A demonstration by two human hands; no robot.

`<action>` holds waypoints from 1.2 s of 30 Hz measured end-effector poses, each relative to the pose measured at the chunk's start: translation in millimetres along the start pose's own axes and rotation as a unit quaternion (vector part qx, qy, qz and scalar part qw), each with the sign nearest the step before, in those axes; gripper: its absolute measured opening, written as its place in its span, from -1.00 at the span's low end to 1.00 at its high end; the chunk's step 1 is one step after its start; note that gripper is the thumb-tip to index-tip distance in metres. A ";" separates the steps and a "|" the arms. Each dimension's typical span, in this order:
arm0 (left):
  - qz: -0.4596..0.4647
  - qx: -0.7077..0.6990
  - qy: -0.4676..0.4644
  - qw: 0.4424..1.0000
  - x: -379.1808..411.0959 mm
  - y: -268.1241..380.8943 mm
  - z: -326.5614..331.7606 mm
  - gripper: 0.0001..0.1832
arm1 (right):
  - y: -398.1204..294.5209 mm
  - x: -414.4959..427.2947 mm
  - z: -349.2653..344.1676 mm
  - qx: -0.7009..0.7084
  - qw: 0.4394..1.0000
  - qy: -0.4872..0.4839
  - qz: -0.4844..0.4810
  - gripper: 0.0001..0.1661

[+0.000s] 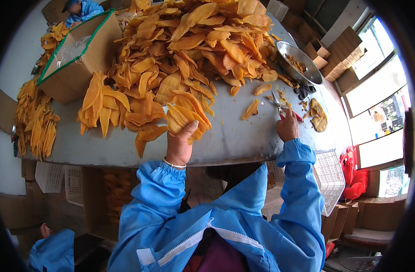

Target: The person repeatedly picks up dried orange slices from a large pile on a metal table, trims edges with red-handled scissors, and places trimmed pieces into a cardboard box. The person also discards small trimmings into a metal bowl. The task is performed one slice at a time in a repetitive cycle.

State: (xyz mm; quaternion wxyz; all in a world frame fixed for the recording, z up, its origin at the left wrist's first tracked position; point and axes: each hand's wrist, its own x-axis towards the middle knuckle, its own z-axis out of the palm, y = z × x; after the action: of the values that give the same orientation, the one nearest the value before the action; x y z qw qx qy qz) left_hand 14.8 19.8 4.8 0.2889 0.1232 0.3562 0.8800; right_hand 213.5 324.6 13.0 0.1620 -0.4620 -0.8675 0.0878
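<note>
My left hand (181,144) holds a fanned bunch of dried mango slices (183,115) above the near part of the metal table (221,146). On the right, my right hand (288,125) is closed on red-handled scissors (279,106), whose blades point away from me over the table. A large heap of orange dried slices (194,44) lies beyond my left hand. Between my hands and the heap lie two loose slices (250,109). Small trimmings are scattered beside the scissors, and a few paler slices (318,115) lie right of my right hand.
An open cardboard box (92,64) with green tape stands left of the heap. A metal bowl (299,63) with scraps sits at the back right, near a dark cloth (304,91). White plastic baskets (329,176) are below the table's edge. Another person (83,12) is at the far left.
</note>
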 end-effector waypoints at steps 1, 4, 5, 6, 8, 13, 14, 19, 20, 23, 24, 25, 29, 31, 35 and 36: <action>0.020 0.026 0.003 0.999 -2.3 0.9 3.1 -0.44 | -7.2 0.0 -4.5 0.018 1.000 0.007 0.008 -0.43; 0.048 0.165 -0.001 0.985 -11.1 9.9 8.7 -0.61 | -15.6 -9.4 -28.7 0.062 0.997 0.007 -0.046 -0.41; 0.052 0.223 -0.002 0.973 -12.3 13.1 10.5 -0.65 | -14.9 -11.4 -35.6 0.080 0.995 0.006 -0.059 -0.41; 0.076 0.275 -0.015 0.958 -12.9 15.2 12.9 -0.74 | -11.3 -12.3 -42.0 0.104 0.992 -0.026 -0.071 -0.46; 0.115 0.374 -0.060 0.918 -12.9 20.3 16.7 -0.73 | -1.9 -8.1 -45.2 0.132 0.988 -0.012 -0.078 -0.52; 0.173 0.494 -0.099 0.846 -14.9 18.2 29.8 -0.65 | 31.0 23.9 -37.8 0.157 0.973 0.059 -0.161 -0.46; 0.178 0.493 -0.105 0.845 -15.3 15.9 32.1 -0.63 | 32.2 28.3 -36.0 0.232 0.963 -0.040 -0.129 -0.42; 0.196 0.523 -0.122 0.820 -10.9 3.4 40.6 -0.56 | -7.3 9.4 -33.0 0.270 0.938 -0.160 -0.149 -0.38; 0.216 0.537 -0.119 0.807 -9.2 2.9 41.4 -0.55 | -20.6 -2.5 -33.4 0.256 0.939 -0.107 -0.205 -0.38; 0.243 0.589 -0.105 0.763 -8.0 1.6 44.0 -0.53 | -56.5 -35.9 -33.2 0.241 0.918 0.003 -0.316 -0.23; 0.251 0.596 -0.100 0.756 -7.3 0.3 45.6 -0.53 | -66.3 -42.2 -33.2 0.231 0.925 0.006 -0.302 -0.18; 0.258 0.602 -0.095 0.749 -7.2 -0.8 46.9 -0.53 | -74.5 -46.7 -33.0 0.227 0.922 0.023 -0.313 -0.13; 0.278 0.629 -0.087 0.721 -8.5 -3.4 50.8 -0.53 | -91.0 -50.5 -30.9 0.167 0.935 0.045 -0.309 -0.11; 0.297 0.651 -0.085 0.693 -9.0 -1.9 50.4 -0.53 | -92.6 -50.9 -29.0 0.183 0.932 0.035 -0.310 -0.13; 0.282 0.672 -0.115 0.675 -4.8 4.7 47.7 -0.50 | -89.8 -52.8 -25.4 0.215 0.933 -0.055 -0.284 -0.25; 0.264 0.678 -0.126 0.674 -2.3 8.5 46.4 -0.50 | -88.8 -53.5 -24.8 0.225 0.931 -0.072 -0.279 -0.29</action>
State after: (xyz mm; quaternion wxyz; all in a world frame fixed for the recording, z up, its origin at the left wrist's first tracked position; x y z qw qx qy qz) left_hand 32.7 39.3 43.9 -0.0765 0.4837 0.7682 0.4124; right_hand 181.6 230.7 52.2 0.2164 -0.1453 -0.9283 0.2653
